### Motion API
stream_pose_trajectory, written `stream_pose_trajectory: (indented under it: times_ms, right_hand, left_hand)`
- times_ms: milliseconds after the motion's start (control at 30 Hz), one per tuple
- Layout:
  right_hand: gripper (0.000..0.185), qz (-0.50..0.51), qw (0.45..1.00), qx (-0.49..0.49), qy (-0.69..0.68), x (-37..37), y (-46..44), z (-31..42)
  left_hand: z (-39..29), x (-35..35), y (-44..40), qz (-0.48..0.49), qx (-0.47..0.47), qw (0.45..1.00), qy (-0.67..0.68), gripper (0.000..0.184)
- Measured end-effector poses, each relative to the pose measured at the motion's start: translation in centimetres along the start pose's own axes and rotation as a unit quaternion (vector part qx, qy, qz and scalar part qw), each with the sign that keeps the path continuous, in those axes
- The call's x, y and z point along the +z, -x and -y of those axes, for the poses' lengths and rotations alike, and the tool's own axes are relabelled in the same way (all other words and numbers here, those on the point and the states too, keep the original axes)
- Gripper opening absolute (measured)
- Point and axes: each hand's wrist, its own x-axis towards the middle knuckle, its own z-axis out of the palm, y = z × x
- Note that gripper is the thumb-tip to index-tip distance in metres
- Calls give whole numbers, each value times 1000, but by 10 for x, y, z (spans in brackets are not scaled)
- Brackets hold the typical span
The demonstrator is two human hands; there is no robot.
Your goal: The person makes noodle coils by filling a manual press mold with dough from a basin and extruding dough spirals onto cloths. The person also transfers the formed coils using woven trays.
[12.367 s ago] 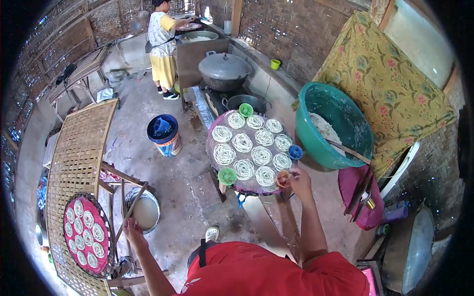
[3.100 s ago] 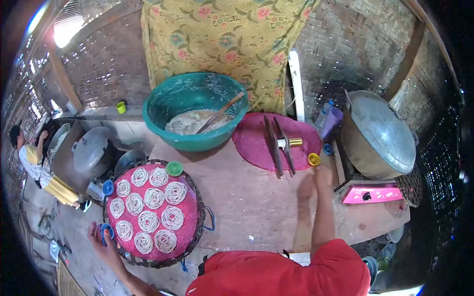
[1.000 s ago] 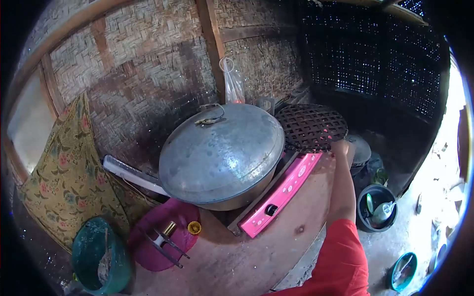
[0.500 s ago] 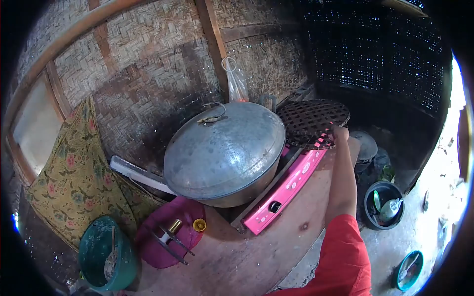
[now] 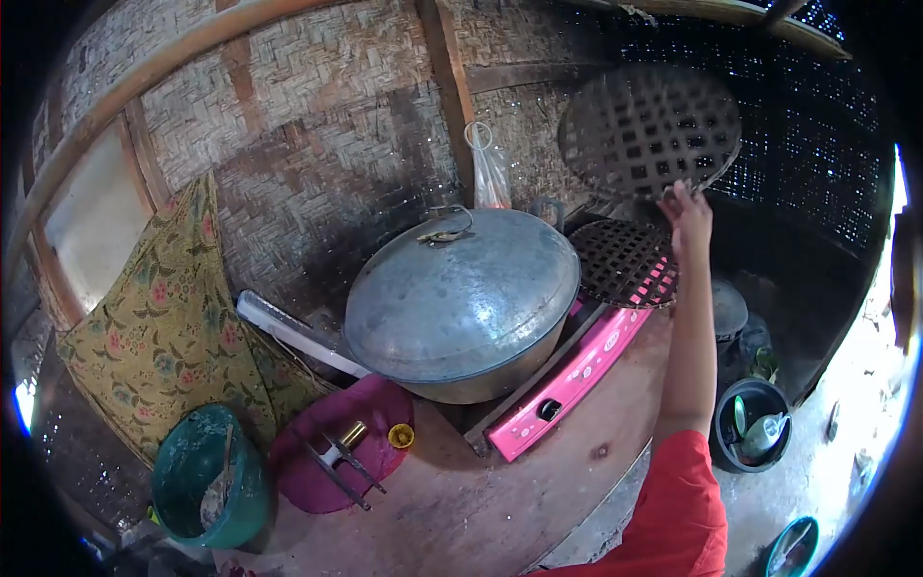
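Just above our right hand (image 5: pixel 690 216), which grips its near rim, we hold a woven tray (image 5: pixel 642 120) up over a second tray (image 5: pixel 617 258). Near that sit a big pot (image 5: pixel 461 298) and pink stove (image 5: pixel 577 378). Our left hand is out of view; we cannot tell its state.

Brownish, scuffed tabletop (image 5: pixel 538 486) (1 dark round mark (image 5: pixel 601 450) near its edge), bearing 1 pink-fronted stove (image 5: pixel 588 363), 1 magenta sheet (image 5: pixel 300 483), 1 yellow cup (image 5: pixel 401 437) at the sheet's edge, 1 green basin (image 5: pixel 252 500) farther left.
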Motion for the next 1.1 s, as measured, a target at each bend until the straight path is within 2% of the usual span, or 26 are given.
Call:
stream_pose_trajectory:
  times_ms: [100,167,200,233,267,300,367,400,467,533,567,600,633,667,700,733,800,833,867,900,933,1000,1100]
  right_hand:
    - [21,107,984,-111,95,48,40,67]
    - [24,161,966,-157,128,82,82,104]
    - [25,185,957,-169,150,98,104,117]
    - [26,215,954,-156,139,113,125,125]
    - [26,233,953,-145,130,128,142,124]
    - [25,245,951,-129,142,144,159,121]
    - [19,304,942,-100,105,182,194,105]
    - [14,353,928,-93,79,201,212,91]
    - [11,411,898,-126,92,231,263,71]
    - [9,496,831,-245,57,253,320,66]
    - [15,525,795,-305,3,261,347,64]
    - [22,541,757,-363,-52,267,375,61]
    - [27,559,723,-402,-61,270,401,61]
    - [33,571,688,-444,-67,270,426,60]
    - [38,575,665,-469,-90,272,453,48]
    - [38,576,664,-462,-116,273,475,44]
    - [38,607,630,-453,-169,279,517,47]
    - [39,631,626,-427,-164,282,538,45]
    - [39,631,625,-423,-179,284,557,41]
    - [39,643,615,-422,-175,287,577,36]
    - [40,654,605,-421,-168,289,597,31]
    - [41,661,603,-401,-195,289,645,16]
    - [41,722,545,-357,-233,289,709,-6]
  left_hand:
    - [-12,-6,-1,-20,33,999,-21,40]
    - [-21,-11,-5,-43,-23,994,101,46]
    - [-37,-13,-5,-33,-21,984,171,50]
    - [-57,-16,-7,-27,-20,970,239,54]
    - [-65,-12,-14,-67,4,952,299,54]
    - [-62,-23,-21,-1,65,961,270,66]
    - [-99,-36,-35,24,75,915,397,73]
    - [-118,-45,-47,56,69,869,487,76]
    - [-140,-68,-65,83,31,814,574,84]
    - [-126,-100,-81,134,16,782,608,85]
    - [-117,-116,-84,153,11,767,623,86]
    - [-101,-133,-81,105,2,762,639,85]
    - [-71,-159,-80,142,22,780,609,86]
    - [-73,-171,-61,46,-5,793,607,84]
    - [-62,-191,-46,9,-30,805,592,81]
    - [-49,-204,-31,-26,-55,815,576,77]
    - [-4,-236,3,-146,-102,877,446,67]
    - [-3,-253,33,-151,-155,918,332,57]
    - [7,-257,57,-237,-196,902,302,49]
    - [37,-270,78,-242,-196,890,333,44]
    - [60,-281,97,-282,-223,916,178,46]
    - [92,-294,136,-247,-224,942,34,53]
    - [160,-301,179,-304,-191,933,-4,54]
